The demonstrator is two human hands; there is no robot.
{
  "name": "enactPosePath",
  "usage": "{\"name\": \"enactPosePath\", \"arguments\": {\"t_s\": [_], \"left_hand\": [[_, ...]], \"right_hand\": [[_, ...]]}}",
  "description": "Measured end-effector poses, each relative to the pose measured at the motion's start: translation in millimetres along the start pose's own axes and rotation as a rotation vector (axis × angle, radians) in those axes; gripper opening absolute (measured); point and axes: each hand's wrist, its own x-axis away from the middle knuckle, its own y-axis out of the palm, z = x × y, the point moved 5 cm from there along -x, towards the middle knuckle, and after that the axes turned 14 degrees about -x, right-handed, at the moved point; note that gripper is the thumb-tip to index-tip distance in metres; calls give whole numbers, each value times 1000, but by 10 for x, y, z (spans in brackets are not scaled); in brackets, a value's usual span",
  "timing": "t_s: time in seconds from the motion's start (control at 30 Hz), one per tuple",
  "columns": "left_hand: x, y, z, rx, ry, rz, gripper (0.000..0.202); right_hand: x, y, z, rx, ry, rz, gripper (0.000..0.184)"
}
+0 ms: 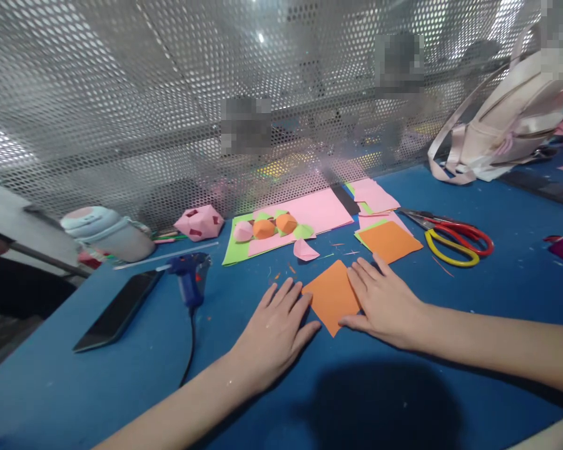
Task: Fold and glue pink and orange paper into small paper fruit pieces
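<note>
A small orange paper square (331,294) lies flat on the blue table (122,387). My left hand (274,331) rests palm down at its left edge, fingers stretched out and touching the paper. My right hand (382,300) lies flat on the square's right side, fingers spread and pressing it down. Neither hand holds anything.
Behind the square lie more orange sheets (389,240), pink paper (319,212), green paper (237,250), folded paper shapes (274,225) and a pink paper ball (199,222). Red and yellow scissors (455,237) lie right; a blue glue gun (190,275), a phone (119,309) and a bottle (107,231) left. A perforated metal screen (169,94) closes the back.
</note>
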Motion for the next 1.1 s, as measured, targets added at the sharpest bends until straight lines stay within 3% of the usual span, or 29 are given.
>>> {"name": "enactPosePath", "arguments": {"t_s": [0.13, 0.23, 0.4, 0.5, 0.57, 0.67, 0.8, 0.97, 1.1], "left_hand": [[-105, -45, 214, 103, 134, 30, 47], [-156, 26, 264, 177, 145, 31, 53], [-72, 104, 215, 215, 203, -102, 61], [9, 5, 246, 269, 296, -217, 73], [54, -67, 296, 342, 370, -255, 86], [92, -72, 350, 391, 433, -228, 91], [113, 24, 360, 383, 467, -181, 96], [87, -168, 305, 413, 416, -67, 74], [32, -280, 285, 439, 328, -24, 53]], "right_hand": [[24, 85, -213, -237, -175, -135, 91], [33, 138, -200, -389, -191, -250, 101], [196, 75, -66, -338, -201, -342, 100], [252, -65, -62, -200, -198, -307, 99], [182, -170, -88, -129, -219, -279, 82], [-89, -274, -38, -83, -220, -213, 44], [-417, -264, 140, -12, -371, -104, 34], [-487, -221, 307, 64, -383, -78, 21], [-447, -240, 295, 28, -390, -93, 27]]}}
